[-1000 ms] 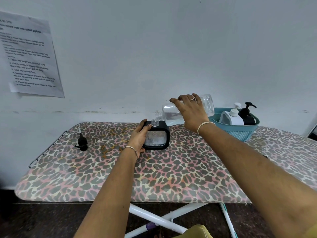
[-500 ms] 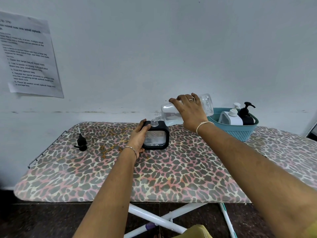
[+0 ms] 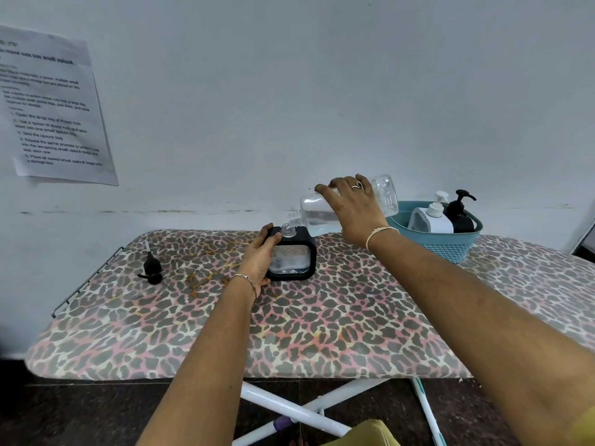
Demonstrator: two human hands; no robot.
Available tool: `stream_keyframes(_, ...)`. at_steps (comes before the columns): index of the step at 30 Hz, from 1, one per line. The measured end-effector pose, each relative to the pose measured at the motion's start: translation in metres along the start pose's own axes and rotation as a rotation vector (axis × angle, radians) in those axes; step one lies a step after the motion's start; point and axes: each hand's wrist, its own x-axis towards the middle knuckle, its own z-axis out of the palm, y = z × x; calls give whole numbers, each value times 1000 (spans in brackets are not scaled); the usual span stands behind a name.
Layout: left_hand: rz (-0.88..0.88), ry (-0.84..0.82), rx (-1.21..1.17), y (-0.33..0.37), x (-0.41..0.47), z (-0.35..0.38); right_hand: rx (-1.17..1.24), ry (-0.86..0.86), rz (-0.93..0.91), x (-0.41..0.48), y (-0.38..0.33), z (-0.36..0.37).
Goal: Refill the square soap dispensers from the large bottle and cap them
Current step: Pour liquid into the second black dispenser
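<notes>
1. Far left of the left hand [image 3: 259,262], a printed sheet [image 3: 54,107] hangs on the pale wall [image 3: 289,91] that runs behind the whole board.
2. The ironing board [image 3: 322,333] has a leopard-print cover. A wire rack [image 3: 84,284] closes its left end, well left of the left fingers. Its near edge passes under both forearms, with white crossed legs [image 3: 289,410] and dark floor [image 3: 96,413] below.
3. A black pump head [image 3: 151,268] lies on the cover well left of the left fingers, with a rust-stained stretch of cover between them.
4. The left hand grasps the left side of the black square dispenser [image 3: 296,262], thumb on its top corner. The dispenser stands upright mid-board, neck uncapped, with foamy liquid low in its window.
5. The right hand [image 3: 357,209] curls over the large clear bottle [image 3: 317,214]. The bottle is tipped, its mouth right at the dispenser's neck, just right of the left thumb; whether they touch cannot be told.
6. Right of the right fingers, just beyond the bottle's base, a teal basket [image 3: 450,249] stands by the wall. It holds a white dispenser [image 3: 433,220] and a black dispenser [image 3: 460,220], both with pumps on.
7. Beyond the basket the cover runs out of view.
</notes>
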Motion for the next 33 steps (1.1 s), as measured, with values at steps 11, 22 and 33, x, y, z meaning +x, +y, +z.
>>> stream_keyframes(11, 9, -7, 12, 0, 0, 0, -4, -2, -5, 1, 0, 0)
stream_keyframes(22, 20, 5, 44, -2, 3, -1, -3, -6, -5, 2, 0, 0)
stream_keyframes(33, 14, 0, 11, -1, 0, -1, 6, -19, 12, 2, -2, -2)
